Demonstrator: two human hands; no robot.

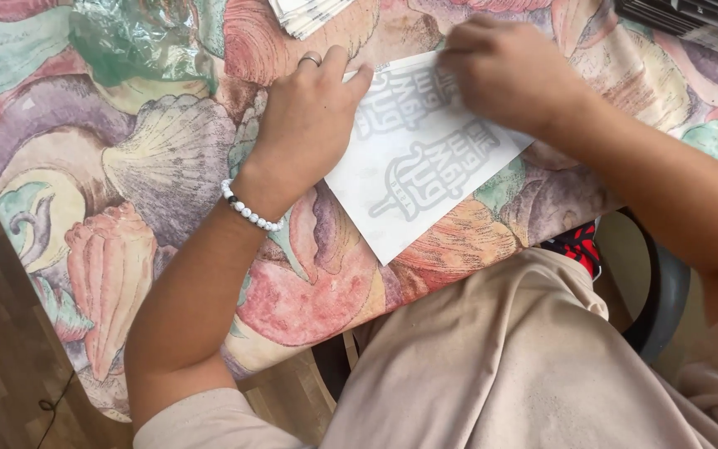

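Left hand (305, 125), right hand (504, 71), seemingly pressing paper sheet (413, 179)

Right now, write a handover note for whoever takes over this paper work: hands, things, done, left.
Left hand: flat on the left edge of the white sheet, pinning it to the shell-patterned tablecloth; nothing gripped.
Right hand: fingers curled, pressing the sheet's top edge.
Things: the sheet lies slanted at the table's near edge, grey design showing through. Paper stack at the far edge, clear plastic wrap far left.
Done: sheet laid out and held flat.
Left: any fold at the top edge looks unfinished; hard to tell under the hand.
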